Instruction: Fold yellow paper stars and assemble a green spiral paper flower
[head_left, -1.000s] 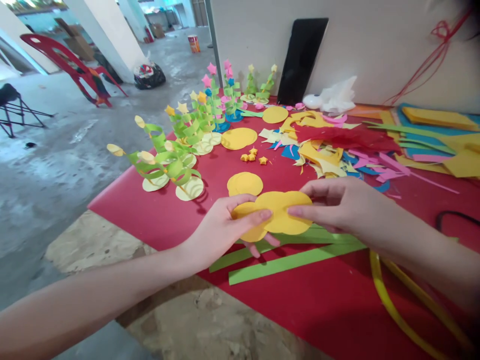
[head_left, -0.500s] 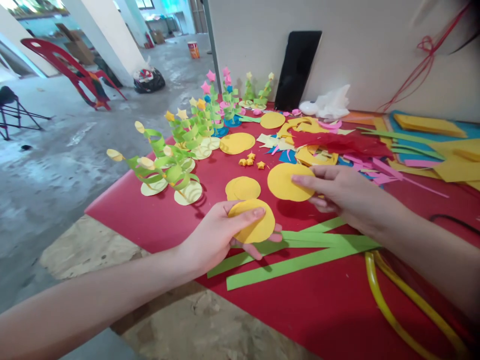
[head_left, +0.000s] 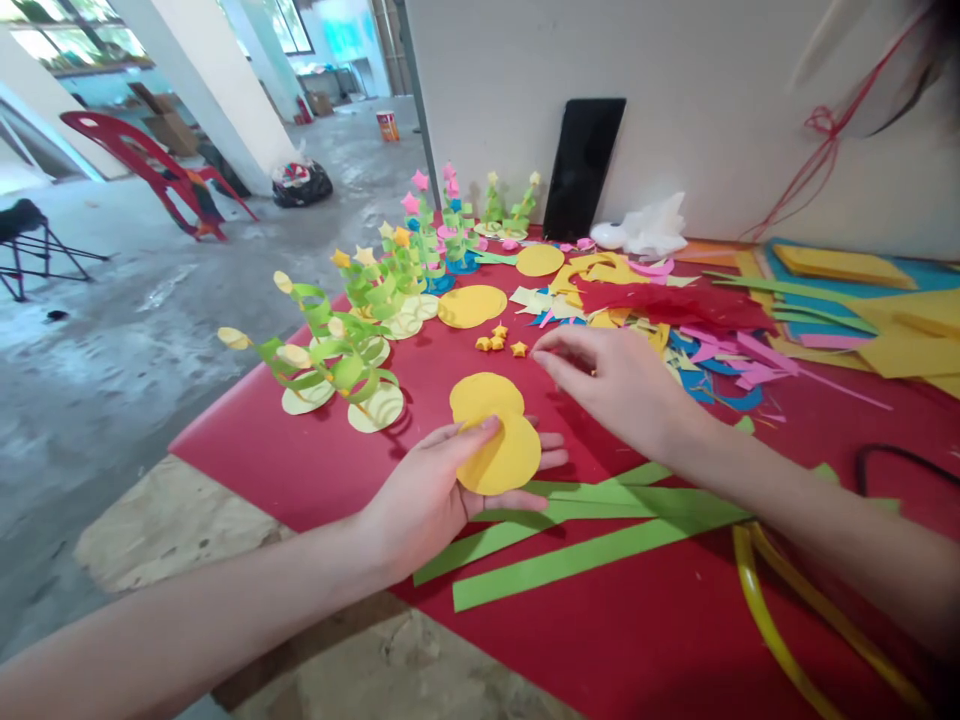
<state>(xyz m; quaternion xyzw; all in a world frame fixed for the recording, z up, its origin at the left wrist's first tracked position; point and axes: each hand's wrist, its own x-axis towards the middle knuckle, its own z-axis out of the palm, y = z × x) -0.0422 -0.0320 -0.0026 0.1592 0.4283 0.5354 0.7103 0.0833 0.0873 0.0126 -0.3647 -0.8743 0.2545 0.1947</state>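
My left hand (head_left: 427, 490) pinches a yellow paper circle (head_left: 501, 458) between thumb and fingers, its other fingers stretched out beneath. Just behind that circle, partly covered by it, is another yellow paper disc (head_left: 486, 395). My right hand (head_left: 622, 385) hovers over the red table with curved fingers, and nothing shows between them. Its fingertips are close to a small folded yellow paper star (head_left: 519, 349). Beside that star lies a little cluster of yellow stars (head_left: 491, 341). Green paper strips (head_left: 585, 545) lie crossed under both hands.
Paper flowers (head_left: 352, 350) on round bases stand along the left side of the red table (head_left: 247, 425). Paper scraps (head_left: 712, 350) spread at the right. A black phone (head_left: 583, 170) leans on the wall. Yellow handles (head_left: 765, 600) lie front right. More yellow circles (head_left: 471, 306) lie behind the stars.
My right hand has let go of its yellow paper circles and shifted left, toward the stars. My left hand still holds its circle. The view has tilted up slightly.
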